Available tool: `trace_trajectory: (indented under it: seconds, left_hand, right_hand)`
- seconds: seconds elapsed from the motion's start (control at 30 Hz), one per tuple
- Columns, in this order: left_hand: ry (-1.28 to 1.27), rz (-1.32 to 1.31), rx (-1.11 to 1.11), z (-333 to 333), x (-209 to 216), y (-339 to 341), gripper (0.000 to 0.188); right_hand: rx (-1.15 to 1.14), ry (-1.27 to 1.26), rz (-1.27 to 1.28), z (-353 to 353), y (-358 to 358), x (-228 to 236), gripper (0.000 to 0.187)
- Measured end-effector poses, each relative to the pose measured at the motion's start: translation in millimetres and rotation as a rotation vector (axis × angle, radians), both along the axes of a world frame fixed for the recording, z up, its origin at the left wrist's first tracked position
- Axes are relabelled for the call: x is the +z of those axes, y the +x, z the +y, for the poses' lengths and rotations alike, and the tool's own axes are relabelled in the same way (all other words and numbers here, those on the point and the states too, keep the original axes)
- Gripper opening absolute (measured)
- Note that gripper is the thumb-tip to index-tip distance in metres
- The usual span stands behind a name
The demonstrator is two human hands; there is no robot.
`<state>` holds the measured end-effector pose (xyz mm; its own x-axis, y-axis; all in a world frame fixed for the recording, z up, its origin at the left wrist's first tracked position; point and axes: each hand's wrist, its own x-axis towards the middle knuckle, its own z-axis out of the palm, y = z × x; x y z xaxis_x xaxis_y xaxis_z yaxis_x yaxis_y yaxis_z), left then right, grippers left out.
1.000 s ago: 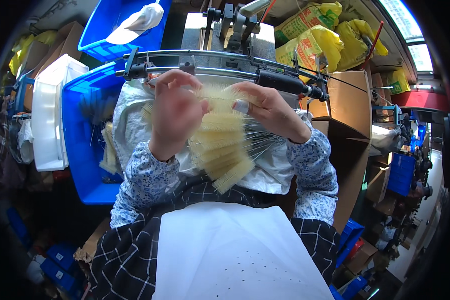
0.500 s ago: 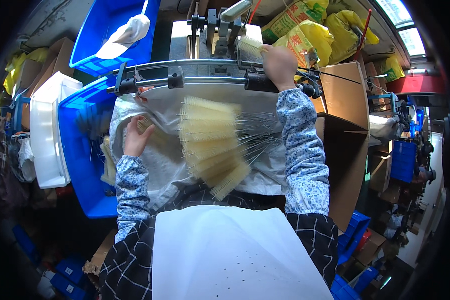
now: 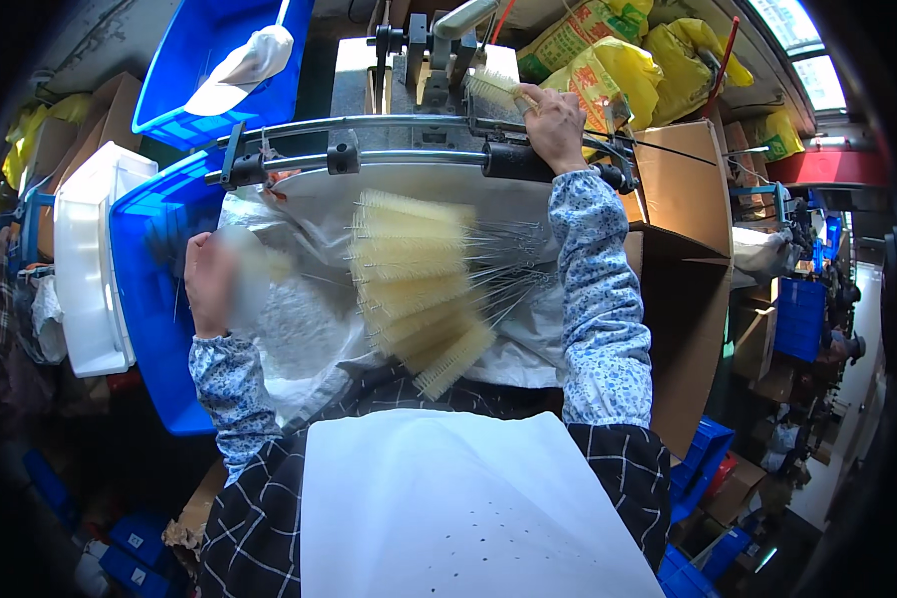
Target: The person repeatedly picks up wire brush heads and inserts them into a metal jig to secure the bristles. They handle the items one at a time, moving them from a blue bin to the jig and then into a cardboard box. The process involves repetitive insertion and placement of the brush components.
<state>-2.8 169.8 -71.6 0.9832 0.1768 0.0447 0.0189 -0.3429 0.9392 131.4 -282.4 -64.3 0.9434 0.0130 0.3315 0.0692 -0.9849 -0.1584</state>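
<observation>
Pinching the near end of a pale yellow brush [image 3: 491, 88], the thumb and fingers of the right hand [image 3: 556, 125] are closed on it, toward one o'clock from the fanned brushes [image 3: 414, 274]. That grip catches only one end, so the brush could tip or twist, or its bristles could snag on the metal machine [image 3: 439, 92] next to it (whether they touch, I cannot tell). The patterned sleeve [image 3: 603, 289] passes near the steel rails [image 3: 404, 157] and could catch on them. A knock to the fan could tangle the thin wire stems [image 3: 508, 261], which cross loosely toward three o'clock.

The bristles look stiff and fine, set in stubby cylinders; the stems are slim and shiny. Beneath lies a creased white cloth [image 3: 304, 334], its soft folds likely to let the brushes slide. At nine o'clock, the left hand [image 3: 209, 284] is too blurred to tell whether its fingers hold anything; it is beside a smooth blue plastic bin [image 3: 159, 374]. Between two and three stands a stiff cardboard box [image 3: 683, 179]; between one and two, crinkled yellow sacks [image 3: 618, 80].
</observation>
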Motion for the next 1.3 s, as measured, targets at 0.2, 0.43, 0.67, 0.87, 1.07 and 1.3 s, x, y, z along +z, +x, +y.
trace_trajectory:
  seconds: [0.2,0.43,0.67,0.87,1.07,1.3]
  left_hand:
    - [-0.076,-0.125,0.097,12.5,35.5,-6.0,0.018]
    - [-0.047,-0.171,0.110,4.0,52.6,-8.5,0.018]
    - [-0.128,-0.350,0.243,9.8,71.9,-11.3,0.020]
    - [-0.320,-0.430,0.424,16.7,96.9,-18.9,0.023]
    - [-0.376,-0.466,0.478,23.6,104.6,-23.5,0.028]
    - [-0.346,-0.500,0.546,25.0,109.8,-27.3,0.029]
  right_hand:
    - [0.081,-0.094,-0.047,-1.9,24.1,-6.9,0.030]
    - [0.029,-0.212,-0.154,-19.7,24.2,-16.9,0.042]
    - [-0.167,0.016,-0.055,-39.3,-6.7,-7.4,0.046]
    - [-0.127,0.174,-0.032,-24.9,-2.0,-9.4,0.039]
    - [-0.096,0.215,-0.064,-7.9,3.1,-12.8,0.037]
    - [-0.118,0.200,-0.040,21.7,6.9,-7.2,0.032]
